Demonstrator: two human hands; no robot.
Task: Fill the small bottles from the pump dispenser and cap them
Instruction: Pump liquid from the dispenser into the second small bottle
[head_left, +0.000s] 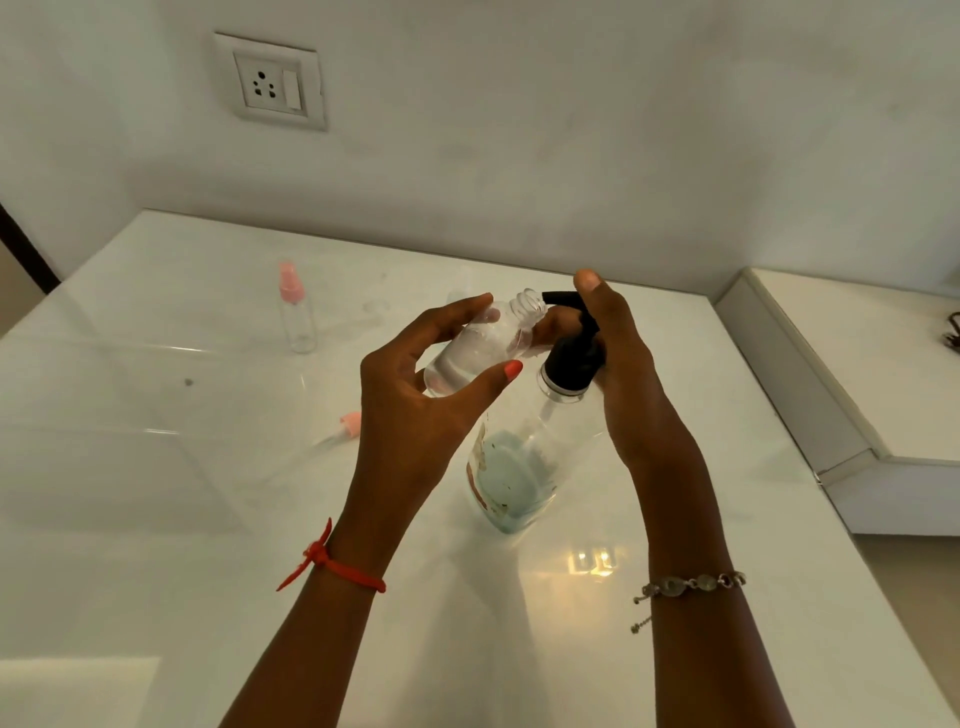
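At frame centre my left hand (415, 410) curls thumb and fingers round the small bottle (483, 348), tilted with its open threaded neck beside the black spout. My right hand (623, 364) wraps the head of the pump dispenser (519, 467). The bottle looks light, thin and slick — I'd grip mid-body, gently. Left of centre lies a loose pink cap (351, 422). At upper left a capped bottle (297, 312) stands on the glossy white table (156, 519) — white wall and socket (270, 83) behind.

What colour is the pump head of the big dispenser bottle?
The pump head is black; the head view shows it best.
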